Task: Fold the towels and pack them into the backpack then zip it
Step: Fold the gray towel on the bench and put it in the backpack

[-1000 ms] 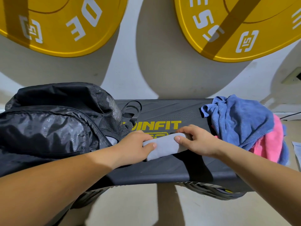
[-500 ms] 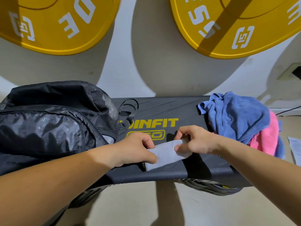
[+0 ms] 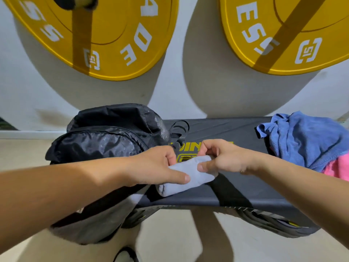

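Observation:
A small folded pale grey towel (image 3: 190, 176) lies near the front edge of a black bench (image 3: 245, 188). My left hand (image 3: 156, 167) pinches its left part, thumb on top. My right hand (image 3: 224, 157) grips its right end between thumb and fingers. A black backpack (image 3: 105, 140) rests on the bench's left end, right beside my left hand; I cannot see its opening. A crumpled blue towel (image 3: 306, 140) lies on a pink towel (image 3: 338, 167) at the bench's right end.
Two large yellow weight plates (image 3: 117, 35) (image 3: 294, 35) lean against the white wall behind the bench. Pale floor lies below and in front. A strap loop (image 3: 179, 127) of the backpack lies on the bench beside the yellow logo.
The view has shifted left and closer. Both hands have slid leftward with the grey towel, toward the backpack, and the towel looks more bunched and lifted at its right end.

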A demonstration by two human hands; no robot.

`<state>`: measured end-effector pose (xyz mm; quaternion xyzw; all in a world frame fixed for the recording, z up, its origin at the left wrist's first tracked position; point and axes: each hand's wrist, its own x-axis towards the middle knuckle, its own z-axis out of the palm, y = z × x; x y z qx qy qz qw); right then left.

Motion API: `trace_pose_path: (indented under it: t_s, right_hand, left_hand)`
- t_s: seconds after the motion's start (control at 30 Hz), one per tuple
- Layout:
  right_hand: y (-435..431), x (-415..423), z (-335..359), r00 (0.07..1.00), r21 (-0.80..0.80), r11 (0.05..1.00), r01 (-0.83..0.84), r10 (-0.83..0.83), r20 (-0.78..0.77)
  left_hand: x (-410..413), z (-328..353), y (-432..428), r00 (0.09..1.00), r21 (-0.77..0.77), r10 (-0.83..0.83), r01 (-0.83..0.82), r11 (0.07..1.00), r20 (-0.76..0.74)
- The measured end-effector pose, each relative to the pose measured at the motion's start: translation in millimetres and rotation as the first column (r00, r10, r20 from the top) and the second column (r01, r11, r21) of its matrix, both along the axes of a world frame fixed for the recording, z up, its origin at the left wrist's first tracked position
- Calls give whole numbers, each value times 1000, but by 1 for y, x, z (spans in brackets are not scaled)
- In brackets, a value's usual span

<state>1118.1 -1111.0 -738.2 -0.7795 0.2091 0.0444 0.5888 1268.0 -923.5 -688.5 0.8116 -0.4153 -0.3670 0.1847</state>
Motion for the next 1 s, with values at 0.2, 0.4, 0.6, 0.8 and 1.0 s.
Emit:
trace_pose_path:
  t_s: [0.2, 0.4, 0.6, 0.8, 1.0]
  right_hand:
    - [82, 62, 14, 975, -233, 972, -26, 77, 211]
    - [117, 95, -4, 901, -863, 500, -70, 404, 161]
    - [114, 121, -34, 922, -888, 352, -295, 349, -168]
    - [106, 130, -48, 882, -965, 121, -230, 445, -154]
    - [93, 145, -35, 907, -918, 393, -51, 402, 122]
  left_hand:
    - [27, 17, 119, 954, -89, 281, -290, 953, -105]
    - [7, -13, 193, 770, -256, 638, -622, 740, -26]
    - [15, -47, 194, 557, -162, 813, -829, 535, -167]
    - [21, -49, 187, 590, -193, 792, -805, 561, -157]
    - [17, -47, 178, 630, -194, 759, -775, 602, -165]
